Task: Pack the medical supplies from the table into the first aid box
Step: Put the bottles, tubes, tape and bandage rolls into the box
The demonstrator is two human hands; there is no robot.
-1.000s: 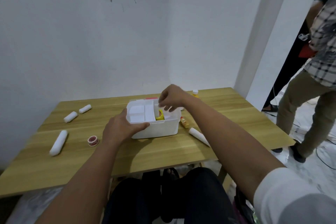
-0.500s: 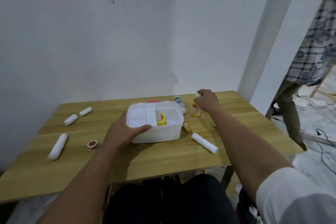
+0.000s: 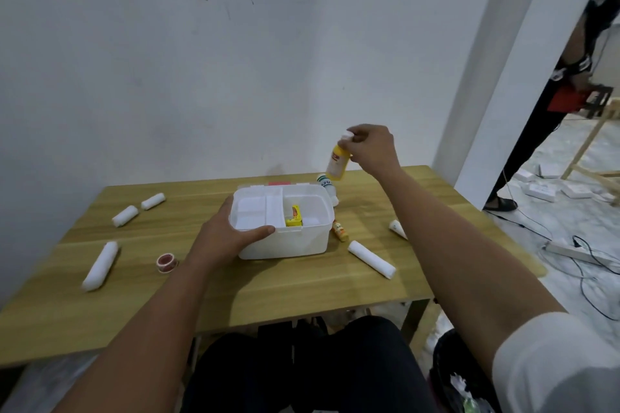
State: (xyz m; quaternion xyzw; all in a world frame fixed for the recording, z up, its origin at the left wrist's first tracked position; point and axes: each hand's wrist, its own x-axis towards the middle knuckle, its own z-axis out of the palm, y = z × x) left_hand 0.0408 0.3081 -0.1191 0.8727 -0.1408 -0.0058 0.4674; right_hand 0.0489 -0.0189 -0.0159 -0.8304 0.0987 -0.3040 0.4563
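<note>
A white first aid box (image 3: 288, 243) stands open in the middle of the wooden table (image 3: 302, 282), with a small yellow packet (image 3: 294, 216) inside it. My left hand (image 3: 228, 238) grips the box's near left corner. My right hand (image 3: 370, 147) holds a yellow bottle (image 3: 338, 163) by its white cap, lifted above the table behind the box's right end. A green-and-white bottle (image 3: 327, 186) lies behind the box. White gauze rolls lie at left (image 3: 100, 265), far left (image 3: 125, 215) (image 3: 153, 201) and right (image 3: 371, 259).
A small orange tube (image 3: 340, 231) lies against the box's right side, a white tube (image 3: 397, 228) beside my right forearm, a red tape roll (image 3: 166, 262) on the left. A person (image 3: 570, 84) stands in the doorway at right. Cables and a power strip (image 3: 570, 253) lie on the floor.
My right hand left the box, reached the yellow bottle behind it, took it by the cap and has lifted it off the table. My left hand stays on the box.
</note>
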